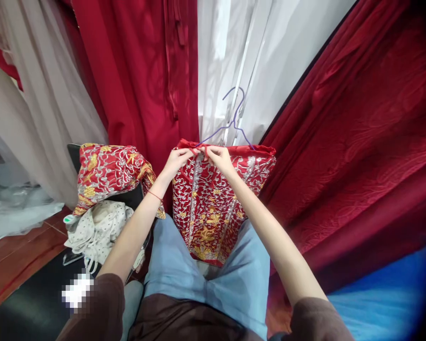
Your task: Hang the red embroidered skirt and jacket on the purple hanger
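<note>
A plain dark brown, short-sleeved top (188, 319) covers the torso, its left sleeve (104, 308) and right sleeve (315, 319) ending well short of the wrists. Below its hem are softly creased, light blue trousers (236, 298). A thin red cord bracelet (155, 195) circles the left forearm near the wrist. The fingers (184, 152) are slim.

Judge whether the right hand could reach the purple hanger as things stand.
Probably yes: the hanger rises from the garment close to the right hand, with nothing visible blocking it.
</note>
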### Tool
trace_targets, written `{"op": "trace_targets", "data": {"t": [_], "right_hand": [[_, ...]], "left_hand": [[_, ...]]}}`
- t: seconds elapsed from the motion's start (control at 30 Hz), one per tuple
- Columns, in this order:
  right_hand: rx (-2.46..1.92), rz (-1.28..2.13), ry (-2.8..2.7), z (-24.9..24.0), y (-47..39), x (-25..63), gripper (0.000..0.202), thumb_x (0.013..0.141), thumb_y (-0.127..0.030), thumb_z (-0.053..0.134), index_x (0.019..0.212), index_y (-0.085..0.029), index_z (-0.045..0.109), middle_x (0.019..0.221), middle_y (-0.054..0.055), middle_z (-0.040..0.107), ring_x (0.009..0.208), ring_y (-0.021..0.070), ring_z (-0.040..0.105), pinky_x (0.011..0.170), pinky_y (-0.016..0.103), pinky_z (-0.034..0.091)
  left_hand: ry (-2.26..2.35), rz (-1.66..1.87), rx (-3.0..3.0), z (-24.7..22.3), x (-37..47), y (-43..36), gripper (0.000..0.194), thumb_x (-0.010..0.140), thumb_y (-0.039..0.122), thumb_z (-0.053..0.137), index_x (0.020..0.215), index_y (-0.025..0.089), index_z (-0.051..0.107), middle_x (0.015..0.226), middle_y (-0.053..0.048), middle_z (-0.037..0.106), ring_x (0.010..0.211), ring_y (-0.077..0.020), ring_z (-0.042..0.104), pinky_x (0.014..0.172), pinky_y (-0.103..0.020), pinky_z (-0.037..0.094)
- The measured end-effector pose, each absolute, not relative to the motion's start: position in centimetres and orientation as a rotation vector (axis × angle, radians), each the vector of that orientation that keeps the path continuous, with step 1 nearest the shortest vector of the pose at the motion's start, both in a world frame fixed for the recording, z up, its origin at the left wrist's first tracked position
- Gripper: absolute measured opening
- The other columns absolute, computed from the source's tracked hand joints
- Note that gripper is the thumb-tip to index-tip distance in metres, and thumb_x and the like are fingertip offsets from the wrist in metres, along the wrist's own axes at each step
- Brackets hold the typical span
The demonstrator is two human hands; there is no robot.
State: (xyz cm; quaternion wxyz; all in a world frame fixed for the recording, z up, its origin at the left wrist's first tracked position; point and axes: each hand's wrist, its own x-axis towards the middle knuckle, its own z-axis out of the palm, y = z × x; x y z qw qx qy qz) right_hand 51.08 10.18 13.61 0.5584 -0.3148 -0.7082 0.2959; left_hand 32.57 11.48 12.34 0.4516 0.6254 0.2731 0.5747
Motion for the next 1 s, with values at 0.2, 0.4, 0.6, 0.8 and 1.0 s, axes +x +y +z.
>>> {"op": "trace_targets", "data": {"t": [0.2, 0.4, 0.6, 0.8, 1.0], "right_hand": [[-0.750, 0.458, -1.905, 14.1, 10.6, 51.1, 0.026, 0.080, -0.040, 0.068, 0.090, -0.019, 0.080, 0.092, 0.006, 0.078, 0.079, 0.0178, 0.066, 0.073, 0.030, 0.052], [-0.732, 0.175, -2.127, 14.9, 10.8, 51.1, 0.022, 0.086, -0.032, 0.063, 0.089, -0.019, 0.081, 0.085, 0.005, 0.074, 0.075, 0.0163, 0.064, 0.072, 0.029, 0.049], [-0.837, 0.037, -2.335, 14.7, 10.2, 51.7, 0.021, 0.088, -0.027, 0.060, 0.093, -0.020, 0.079, 0.084, 0.005, 0.068, 0.074, 0.0161, 0.059, 0.072, 0.028, 0.044], [-0.966, -0.037, -2.378, 14.9, 9.3, 51.4, 0.019, 0.090, -0.025, 0.057, 0.099, -0.020, 0.073, 0.087, 0.003, 0.069, 0.077, 0.0156, 0.058, 0.072, 0.026, 0.038], [-1.109, -0.175, -2.345, 14.9, 8.1, 50.9, 0.018, 0.094, -0.024, 0.051, 0.101, -0.017, 0.067, 0.093, 0.007, 0.071, 0.079, 0.0174, 0.059, 0.068, 0.025, 0.034]], "left_hand": [[0.690, 1.304, 1.786, 11.9, 32.1, 11.3, 0.036, 0.065, 0.048, 0.083, 0.076, 0.014, 0.074, 0.078, -0.003, 0.070, 0.074, -0.0147, 0.059, 0.074, -0.027, 0.046], [0.729, 1.260, 1.909, 11.7, 32.0, 11.7, 0.037, 0.068, 0.048, 0.079, 0.076, 0.013, 0.072, 0.069, 0.000, 0.063, 0.065, -0.0114, 0.051, 0.065, -0.026, 0.039], [0.687, 1.042, 1.762, 11.4, 32.1, 10.8, 0.037, 0.062, 0.043, 0.084, 0.082, 0.012, 0.076, 0.073, -0.002, 0.068, 0.063, -0.0096, 0.050, 0.061, -0.024, 0.038], [0.684, 0.950, 1.593, 10.7, 32.1, 11.2, 0.033, 0.063, 0.038, 0.087, 0.077, 0.012, 0.073, 0.068, 0.000, 0.056, 0.052, -0.0031, 0.034, 0.046, -0.021, 0.018], [0.681, 0.927, 1.542, 11.4, 32.4, 11.5, 0.033, 0.068, 0.037, 0.085, 0.068, 0.014, 0.062, 0.058, 0.007, 0.034, 0.047, -0.0020, 0.025, 0.042, -0.018, 0.013]]}}
